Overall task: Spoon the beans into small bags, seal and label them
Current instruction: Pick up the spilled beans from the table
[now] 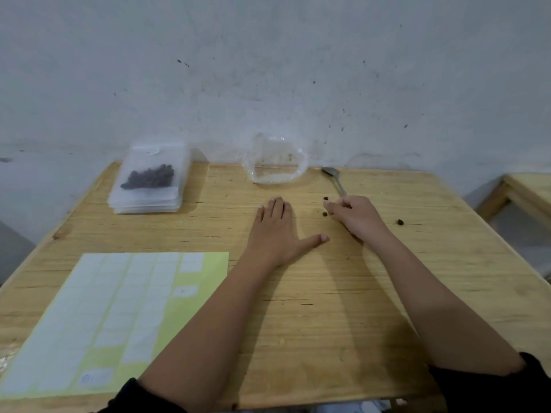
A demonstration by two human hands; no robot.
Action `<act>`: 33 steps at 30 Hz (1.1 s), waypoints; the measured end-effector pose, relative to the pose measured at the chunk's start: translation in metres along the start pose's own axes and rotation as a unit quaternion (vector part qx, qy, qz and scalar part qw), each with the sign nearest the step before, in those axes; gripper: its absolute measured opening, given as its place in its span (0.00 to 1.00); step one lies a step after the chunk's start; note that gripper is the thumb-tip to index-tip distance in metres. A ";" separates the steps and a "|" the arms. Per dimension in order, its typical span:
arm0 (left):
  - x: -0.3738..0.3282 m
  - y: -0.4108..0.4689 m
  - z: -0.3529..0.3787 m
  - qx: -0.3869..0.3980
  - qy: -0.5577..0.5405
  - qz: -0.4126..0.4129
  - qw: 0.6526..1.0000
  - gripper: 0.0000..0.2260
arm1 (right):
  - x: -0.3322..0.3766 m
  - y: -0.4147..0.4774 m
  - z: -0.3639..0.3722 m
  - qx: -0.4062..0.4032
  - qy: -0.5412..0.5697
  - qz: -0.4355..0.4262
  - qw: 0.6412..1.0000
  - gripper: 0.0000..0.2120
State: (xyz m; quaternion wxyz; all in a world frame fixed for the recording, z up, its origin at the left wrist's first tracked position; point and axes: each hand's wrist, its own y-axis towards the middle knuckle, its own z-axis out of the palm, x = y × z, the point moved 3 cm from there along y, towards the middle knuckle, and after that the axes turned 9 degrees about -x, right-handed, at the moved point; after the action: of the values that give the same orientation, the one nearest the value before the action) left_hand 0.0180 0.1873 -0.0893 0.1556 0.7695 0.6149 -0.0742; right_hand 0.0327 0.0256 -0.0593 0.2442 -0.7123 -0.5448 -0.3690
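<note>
The right hand point(356, 217) rests on the table point(328, 293) with its fingers curled inward and the fingertips point(329, 207) drawn together, as if pinching up a stray bean; whether a bean is actually caught between them is too small to tell. The left hand point(275, 231) lies flat and open, palm down, thumb spread, holding nothing.

In the head view, two loose beans point(325, 214) sit just beside the right fingertips, and another bean point(400, 222) lies well apart behind the wrist. The spoon point(335, 178) lies just beyond the knuckles, its handle end running up to the hand. Further out, past the left hand's fingertips, a clear container point(275, 166) stands nearly empty. Well off to the left, a stack of bags point(150, 180) has one filled with beans on top, and the sheet of labels point(104, 317) lies near the left forearm.

What could go wrong: the beans are small and round, so a loose pinch may flick one away across the table or off its edge. The curled hand could also nudge the spoon handle as it closes. The lone bean behind the wrist is easily overlooked.
</note>
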 end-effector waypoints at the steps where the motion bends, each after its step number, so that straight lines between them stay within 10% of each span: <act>1: 0.001 0.000 0.001 0.000 0.001 0.001 1.000 0.50 | 0.001 0.001 0.001 -0.014 -0.021 -0.036 0.999 0.13; 20: 0.002 -0.002 0.003 0.010 0.011 0.009 1.000 0.51 | 0.003 -0.003 0.005 0.005 -0.101 -0.100 0.990 0.07; 33: -0.004 0.001 -0.004 0.031 0.012 -0.001 0.999 0.51 | 0.001 -0.005 0.008 0.056 0.221 0.117 0.967 0.10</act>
State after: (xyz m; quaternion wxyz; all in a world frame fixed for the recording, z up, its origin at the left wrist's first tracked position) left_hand 0.0180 0.1846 -0.0845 0.1242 0.7744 0.6146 -0.0840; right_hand 0.0297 0.0340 -0.0633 0.4399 -0.6568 -0.4099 -0.4551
